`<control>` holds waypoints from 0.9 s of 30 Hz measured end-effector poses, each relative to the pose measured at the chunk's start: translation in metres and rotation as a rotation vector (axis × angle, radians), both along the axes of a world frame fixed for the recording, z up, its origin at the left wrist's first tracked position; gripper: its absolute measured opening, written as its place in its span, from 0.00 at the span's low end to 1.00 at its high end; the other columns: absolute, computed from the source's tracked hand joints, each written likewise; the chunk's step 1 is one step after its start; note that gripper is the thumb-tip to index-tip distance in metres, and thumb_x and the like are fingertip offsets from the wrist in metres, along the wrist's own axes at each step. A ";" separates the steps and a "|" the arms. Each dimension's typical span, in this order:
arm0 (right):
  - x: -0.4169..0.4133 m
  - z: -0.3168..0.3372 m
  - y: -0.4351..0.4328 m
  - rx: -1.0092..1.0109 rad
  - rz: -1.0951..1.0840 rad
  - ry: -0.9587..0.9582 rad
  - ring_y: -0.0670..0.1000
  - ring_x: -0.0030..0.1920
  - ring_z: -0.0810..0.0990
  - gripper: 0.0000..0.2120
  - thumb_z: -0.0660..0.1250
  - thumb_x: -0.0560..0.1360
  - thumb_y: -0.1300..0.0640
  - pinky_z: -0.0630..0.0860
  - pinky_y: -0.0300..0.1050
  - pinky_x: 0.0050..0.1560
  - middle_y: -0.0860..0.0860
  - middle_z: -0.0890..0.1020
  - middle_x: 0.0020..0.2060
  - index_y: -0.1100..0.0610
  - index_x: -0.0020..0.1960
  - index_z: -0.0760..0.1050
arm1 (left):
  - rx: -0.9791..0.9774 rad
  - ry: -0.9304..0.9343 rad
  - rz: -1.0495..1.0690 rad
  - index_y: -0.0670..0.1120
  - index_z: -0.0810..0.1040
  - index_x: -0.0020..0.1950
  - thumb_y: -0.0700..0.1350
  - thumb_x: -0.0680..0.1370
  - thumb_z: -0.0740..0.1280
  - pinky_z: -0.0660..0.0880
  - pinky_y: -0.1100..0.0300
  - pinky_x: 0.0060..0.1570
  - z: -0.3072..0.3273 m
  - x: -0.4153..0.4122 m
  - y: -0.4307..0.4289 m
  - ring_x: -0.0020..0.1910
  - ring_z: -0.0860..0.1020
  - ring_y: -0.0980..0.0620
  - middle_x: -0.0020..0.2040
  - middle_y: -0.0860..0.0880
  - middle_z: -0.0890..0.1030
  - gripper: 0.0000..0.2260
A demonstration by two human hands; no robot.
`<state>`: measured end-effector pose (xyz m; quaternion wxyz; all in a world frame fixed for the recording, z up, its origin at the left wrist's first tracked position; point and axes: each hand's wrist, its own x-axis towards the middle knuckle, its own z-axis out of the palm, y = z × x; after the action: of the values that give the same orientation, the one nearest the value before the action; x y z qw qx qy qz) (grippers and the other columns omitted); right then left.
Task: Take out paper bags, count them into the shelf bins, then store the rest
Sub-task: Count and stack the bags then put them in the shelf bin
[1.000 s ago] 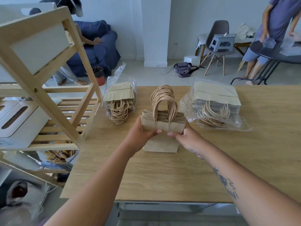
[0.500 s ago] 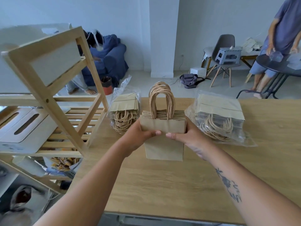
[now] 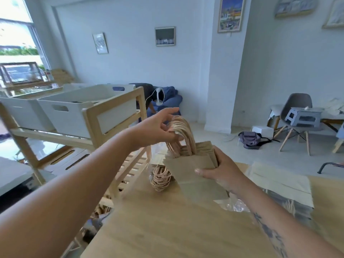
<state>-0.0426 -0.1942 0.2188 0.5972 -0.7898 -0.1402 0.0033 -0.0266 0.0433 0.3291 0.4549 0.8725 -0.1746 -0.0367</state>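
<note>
Brown paper: your right hand (image 3: 221, 171) grips the stack of bags (image 3: 193, 171), tilted above the table (image 3: 186, 231); your left hand (image 3: 158, 128) pinches the twine handles (image 3: 183, 135); counting looks barely begun, the stack being thick; the white bins (image 3: 80, 113) sit on the wooden shelf (image 3: 111, 108) just left; a plastic pack (image 3: 161, 176) lies behind, a second pack (image 3: 279, 185) at the right, both likely left to store; a grey chair (image 3: 296, 107) stands beyond.
</note>
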 end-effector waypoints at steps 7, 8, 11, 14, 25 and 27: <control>0.031 0.031 0.033 -0.072 -0.030 -0.186 0.45 0.47 0.83 0.22 0.80 0.64 0.56 0.81 0.52 0.50 0.45 0.85 0.45 0.46 0.54 0.76 | 0.449 -0.268 0.077 0.49 0.78 0.44 0.44 0.68 0.73 0.81 0.41 0.47 0.055 -0.006 0.025 0.44 0.81 0.41 0.42 0.44 0.82 0.08; 0.038 0.039 0.039 -0.073 -0.040 -0.218 0.46 0.46 0.83 0.21 0.80 0.64 0.56 0.81 0.53 0.50 0.45 0.85 0.45 0.47 0.54 0.77 | 0.461 -0.341 0.111 0.48 0.78 0.43 0.42 0.69 0.73 0.79 0.44 0.47 0.060 -0.006 0.030 0.43 0.80 0.42 0.42 0.43 0.81 0.07; 0.061 0.075 0.064 -0.082 -0.061 -0.341 0.49 0.45 0.83 0.20 0.79 0.64 0.55 0.81 0.54 0.48 0.48 0.84 0.44 0.50 0.53 0.78 | 0.385 -0.518 0.174 0.49 0.76 0.40 0.39 0.69 0.74 0.77 0.51 0.43 0.078 -0.009 0.049 0.39 0.78 0.48 0.40 0.45 0.80 0.09; 0.085 0.113 0.099 -0.100 -0.079 -0.456 0.49 0.44 0.82 0.18 0.77 0.63 0.53 0.80 0.54 0.47 0.47 0.84 0.41 0.49 0.52 0.78 | 0.335 -0.645 0.209 0.47 0.77 0.41 0.37 0.69 0.76 0.80 0.47 0.50 0.097 -0.005 0.079 0.43 0.79 0.45 0.40 0.46 0.81 0.09; 0.189 0.169 0.304 -0.174 -0.079 -0.691 0.56 0.43 0.78 0.12 0.69 0.63 0.47 0.77 0.57 0.43 0.47 0.80 0.35 0.44 0.44 0.70 | 0.376 -0.934 0.411 0.42 0.79 0.44 0.36 0.69 0.78 0.78 0.64 0.34 0.134 0.046 0.257 0.34 0.75 0.50 0.38 0.44 0.79 0.10; 0.207 0.170 0.338 -0.178 -0.063 -0.693 0.56 0.45 0.78 0.13 0.68 0.62 0.46 0.77 0.54 0.43 0.47 0.80 0.35 0.43 0.45 0.70 | 0.396 -0.952 0.434 0.42 0.79 0.43 0.35 0.68 0.78 0.72 0.70 0.32 0.132 0.062 0.291 0.34 0.74 0.52 0.37 0.45 0.78 0.10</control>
<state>0.1645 0.1440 0.3888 0.4429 -0.7967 -0.3092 -0.2711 0.0352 0.3341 0.4615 0.1506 0.8775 -0.1669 0.4237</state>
